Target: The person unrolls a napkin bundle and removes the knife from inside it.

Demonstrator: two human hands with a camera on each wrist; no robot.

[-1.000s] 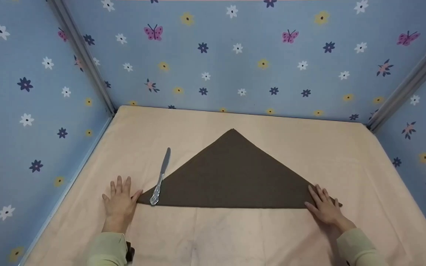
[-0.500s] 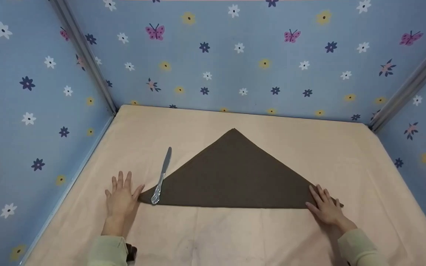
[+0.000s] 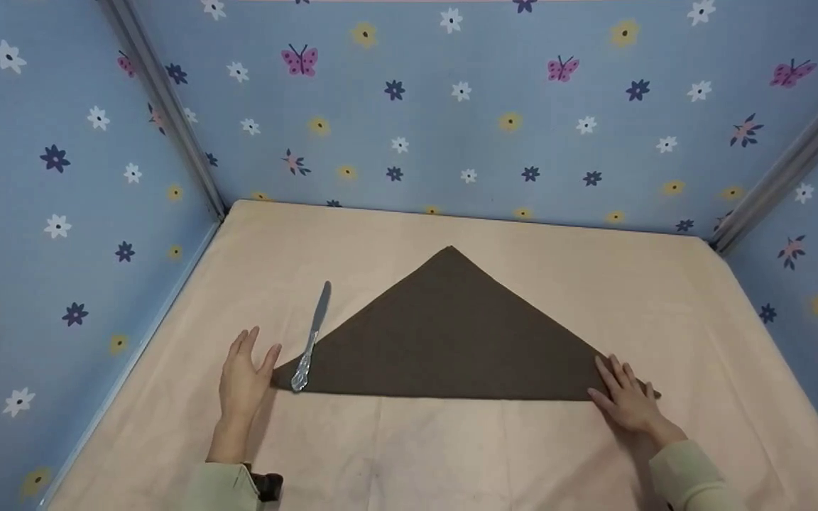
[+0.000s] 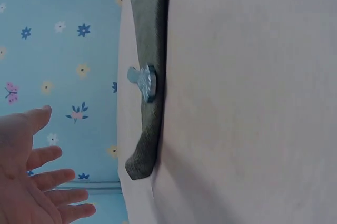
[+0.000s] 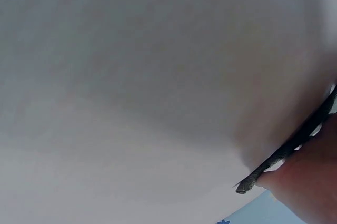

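Note:
A dark brown cloth napkin (image 3: 444, 333), folded into a triangle, lies with its point toward the back wall. Across its left corner rests a silver table knife (image 3: 312, 333), ornate handle toward me and blade past the slanted edge. My left hand (image 3: 244, 383) hovers just beside that corner, fingers extended and thumb apart, holding nothing. In the left wrist view the open palm (image 4: 23, 182) faces the camera, and the napkin corner (image 4: 139, 166) tilts up slightly. My right hand (image 3: 629, 401) rests on the napkin's right corner with fingers spread; its tip shows beyond them.
A peach tablecloth (image 3: 437, 461) covers the table, faintly creased. Blue flowered panels (image 3: 409, 106) enclose it at the back and both sides, with grey poles (image 3: 167, 106) at the two far corners.
My left hand has lifted from the tablecloth, turned on its side and shifted right toward the napkin's corner. The right hand stays in place on the napkin.

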